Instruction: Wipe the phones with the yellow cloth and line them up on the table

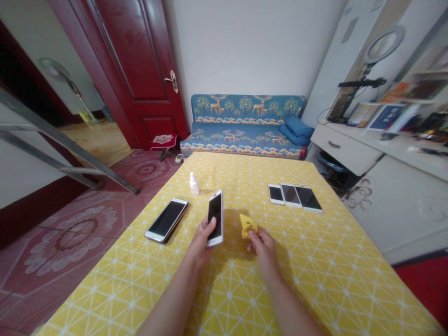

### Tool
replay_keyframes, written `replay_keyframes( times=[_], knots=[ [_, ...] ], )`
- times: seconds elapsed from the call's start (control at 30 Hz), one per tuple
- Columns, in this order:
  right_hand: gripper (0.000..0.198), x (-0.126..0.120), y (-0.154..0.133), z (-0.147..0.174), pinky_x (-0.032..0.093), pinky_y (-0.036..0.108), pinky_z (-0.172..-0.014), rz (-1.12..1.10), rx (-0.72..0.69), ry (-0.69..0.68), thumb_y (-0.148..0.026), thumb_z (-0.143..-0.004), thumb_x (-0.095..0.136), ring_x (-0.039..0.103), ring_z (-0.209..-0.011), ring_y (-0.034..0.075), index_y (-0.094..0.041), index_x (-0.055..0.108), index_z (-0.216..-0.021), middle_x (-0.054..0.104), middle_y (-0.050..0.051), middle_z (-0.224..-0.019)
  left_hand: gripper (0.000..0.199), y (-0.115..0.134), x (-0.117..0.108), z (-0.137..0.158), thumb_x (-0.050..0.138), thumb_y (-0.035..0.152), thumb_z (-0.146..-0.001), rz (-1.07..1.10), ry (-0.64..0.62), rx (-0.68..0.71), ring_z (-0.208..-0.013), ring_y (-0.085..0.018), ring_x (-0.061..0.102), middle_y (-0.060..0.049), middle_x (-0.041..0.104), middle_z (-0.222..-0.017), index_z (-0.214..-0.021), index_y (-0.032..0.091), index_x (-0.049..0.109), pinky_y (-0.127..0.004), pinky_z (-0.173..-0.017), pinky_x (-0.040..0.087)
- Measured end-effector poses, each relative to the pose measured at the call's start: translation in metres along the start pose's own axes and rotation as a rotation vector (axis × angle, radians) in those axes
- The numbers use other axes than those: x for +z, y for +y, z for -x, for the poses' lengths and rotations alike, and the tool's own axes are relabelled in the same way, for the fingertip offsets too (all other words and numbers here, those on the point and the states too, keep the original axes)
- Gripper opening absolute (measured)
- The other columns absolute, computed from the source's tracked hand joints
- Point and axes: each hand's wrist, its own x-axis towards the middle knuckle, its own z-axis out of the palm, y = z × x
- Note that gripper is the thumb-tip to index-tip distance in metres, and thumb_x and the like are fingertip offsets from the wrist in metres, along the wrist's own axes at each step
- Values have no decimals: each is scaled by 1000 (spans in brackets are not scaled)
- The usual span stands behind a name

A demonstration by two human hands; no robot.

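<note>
Over yellow table (315,275), left hand (201,240) gripping phone (215,217) lengthwise away, right hand (262,245) seemingly pinching cloth (248,225).

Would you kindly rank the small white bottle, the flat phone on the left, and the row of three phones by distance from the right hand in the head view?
From the right hand:
1. Row of three phones, ahead and right.
2. Small white bottle, ahead and left.
3. Flat phone, far left.

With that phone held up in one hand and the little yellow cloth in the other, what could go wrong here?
The left hand holds the phone by its lower edge only, raised off the table, so it might slip and drop. The small white bottle stands just behind it; a careless reach could knock it over. The right hand only pinches the yellow cloth.
</note>
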Motion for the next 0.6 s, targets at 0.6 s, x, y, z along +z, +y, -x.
replay_keyframes(
  times=[0.6],
  knots=[
    [39,-5,-11,7,38,28,-61,-349,12,-462,-34,-82,43,47,-62,16,-18,54,-48,54,6,-64,25,-12,5,5,56,18,-85,266,-78,-430,-76,-19,70,-17,72,-100,-102,3,65,-26,-70,54]
  ],
)
